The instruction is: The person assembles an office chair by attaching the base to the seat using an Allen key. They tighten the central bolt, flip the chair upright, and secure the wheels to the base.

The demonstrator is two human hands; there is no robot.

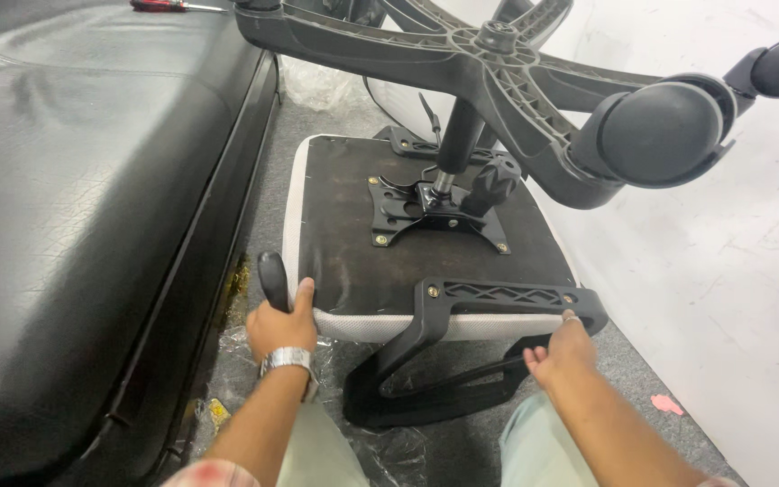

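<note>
Gripping a black handle, left hand fingers wrap it; right hand fingers pinch the armrest (upturned chair).

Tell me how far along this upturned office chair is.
Looks done: the tilt plate is bolted to the seat underside, with the wheeled base on its column. The black armrest sits bolted along the near edge. In hand: the left hand grips a black tool handle; the right hand steadies the armrest. Left: I can't see a second armrest.
</note>
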